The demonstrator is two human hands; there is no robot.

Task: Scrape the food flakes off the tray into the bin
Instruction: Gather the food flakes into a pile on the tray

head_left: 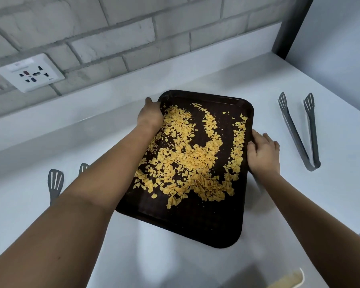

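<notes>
Dark tray (195, 221) sits mid-frame on the white tabletop (330, 194), strewn with yellow flakes (187, 161). I judge it stiff and light, the flakes loose and ready to slide, so rims are my holds. My left hand (151, 115) grips the far-left rim; my right hand (263, 151) curls round the right edge.

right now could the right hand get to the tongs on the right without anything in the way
Probably yes: the right hand grips the tray edge, and only bare counter lies between it and the tongs. It would have to let go first.
</notes>
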